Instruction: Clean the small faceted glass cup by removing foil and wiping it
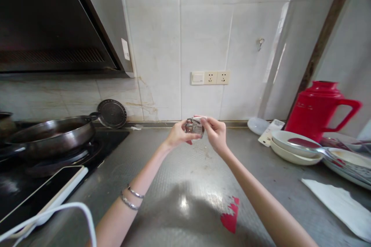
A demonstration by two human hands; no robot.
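Over the back of the grey metal counter (171, 185), my left hand (179, 135) holds a small clear glass jar (194, 128), its thumb across the lower front. The jar looks tilted on its side. My right hand (215, 131) pinches something small and white (199, 118), perhaps tissue, against the jar's upper right edge. Its fingertips are partly hidden behind it. Two silver bracelets circle my left forearm.
On the left are a steel pan (55, 135) on the stove, a phone (43, 197) and a white cable (78, 204). Stacked bowls (292, 154), a red thermos (314, 110) and a white paper sheet (339, 206) are at right. A red scrap (230, 218) lies in front.
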